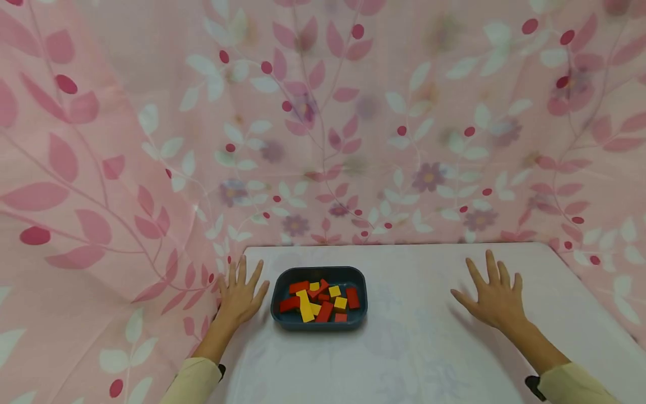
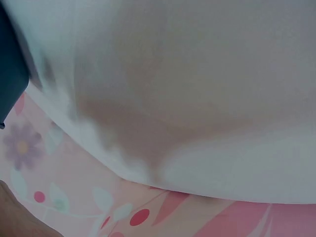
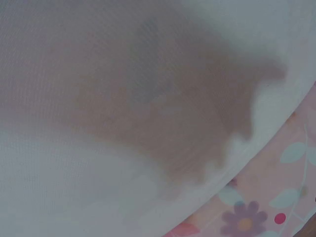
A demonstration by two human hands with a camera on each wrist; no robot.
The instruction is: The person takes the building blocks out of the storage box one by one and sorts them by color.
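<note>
A dark blue-grey tray [image 1: 319, 326] on the white table holds several red and yellow toy blocks, jumbled together. One long yellow block [image 1: 305, 306] lies across the others, and a red block [image 1: 353, 298] is at the tray's right end. My left hand [image 1: 240, 299], fingers straight and spread, is just left of the tray and holds nothing. Far to the tray's right, my right hand [image 1: 497, 300] is likewise spread, with nothing in it. In the left wrist view, a corner of the tray [image 2: 11, 66] shows at the upper left.
The white-covered table [image 1: 409, 348] has rounded far corners. Behind it and along the left side hangs a pink floral cloth [image 1: 373, 140]. Shadows of the hands fall on the table in both wrist views.
</note>
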